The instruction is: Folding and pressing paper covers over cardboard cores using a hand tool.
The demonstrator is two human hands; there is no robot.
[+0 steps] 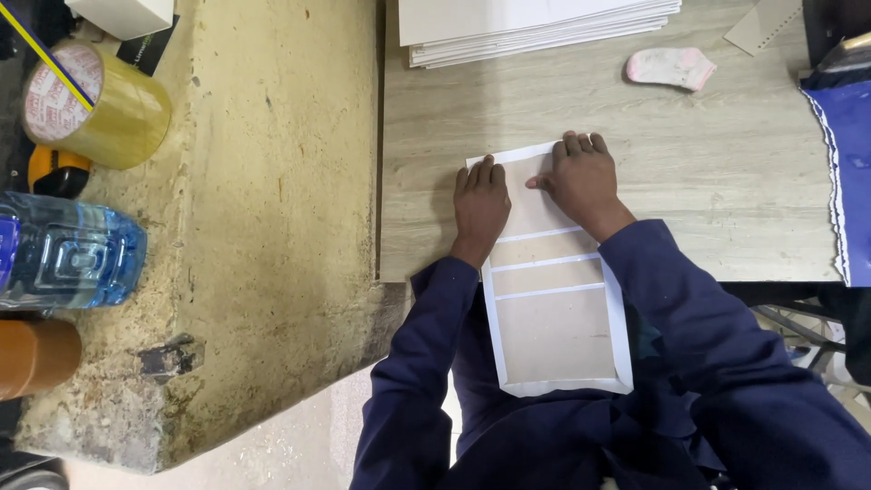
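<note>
The cardboard panel (553, 299), brown with white borders and strips, lies half on the wooden table (726, 209), its far end on the near edge and the rest hanging over the person's lap. The left hand (481, 204) and right hand (581, 177) press flat on its far end, fingers spread and grasping nothing. It looks light, thin and stiff, likely to crease; the long side edges seem the safest hold.

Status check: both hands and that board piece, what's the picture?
Left hand and right hand flat on the white-edged brown board. Board overhangs the wooden table. Nothing in the way.
</note>
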